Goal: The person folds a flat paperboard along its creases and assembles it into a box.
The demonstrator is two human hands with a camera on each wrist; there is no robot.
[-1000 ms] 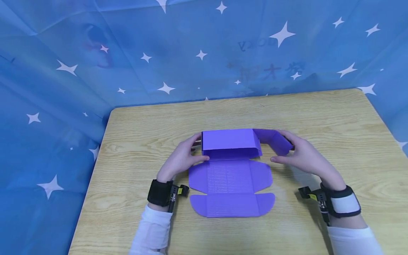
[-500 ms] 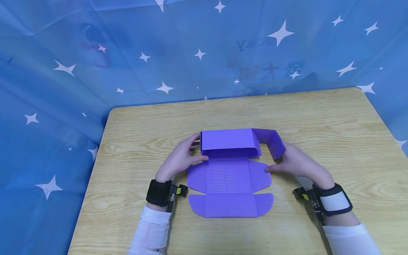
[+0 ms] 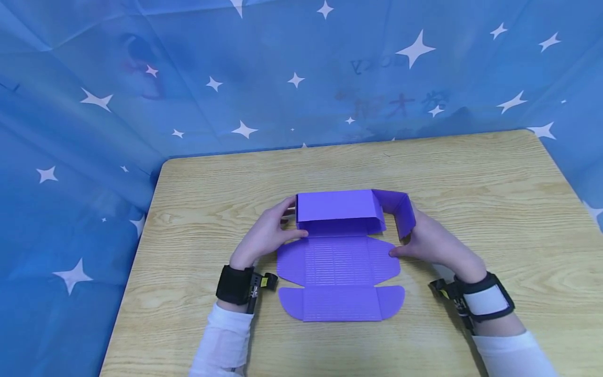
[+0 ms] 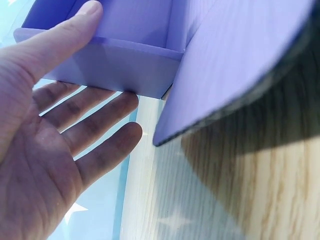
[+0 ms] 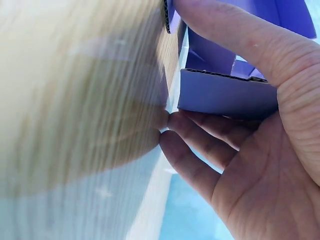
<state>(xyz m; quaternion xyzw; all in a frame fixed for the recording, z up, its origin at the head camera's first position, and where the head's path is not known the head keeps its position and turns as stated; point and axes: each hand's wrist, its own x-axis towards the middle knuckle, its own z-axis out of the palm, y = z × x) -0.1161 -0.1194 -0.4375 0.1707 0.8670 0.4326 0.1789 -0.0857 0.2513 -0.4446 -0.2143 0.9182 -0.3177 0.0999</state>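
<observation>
A purple cardboard box (image 3: 338, 205) lies partly folded on the table, its back section standing up. Flat toward the person lie its ribbed panel (image 3: 336, 261) and front panel (image 3: 341, 303), with rounded side tabs. My left hand (image 3: 265, 236) rests at the left end; in the left wrist view its thumb reaches over the rim of the end wall (image 4: 115, 67) and its extended fingers lie along the outside. My right hand (image 3: 431, 242) touches the bent right flap (image 3: 404, 215) from outside, fingers extended behind it and thumb over the right tab (image 3: 383, 262).
The wooden table (image 3: 212, 204) runs back to a blue curtain (image 3: 264, 57) with white stars. Wrist-worn cameras sit on both arms, the left camera (image 3: 269, 281) close beside the box's left tabs.
My right hand has moved left and swung the right flap inward, so its outer part now points toward the person. The left hand has stayed at the left end.
</observation>
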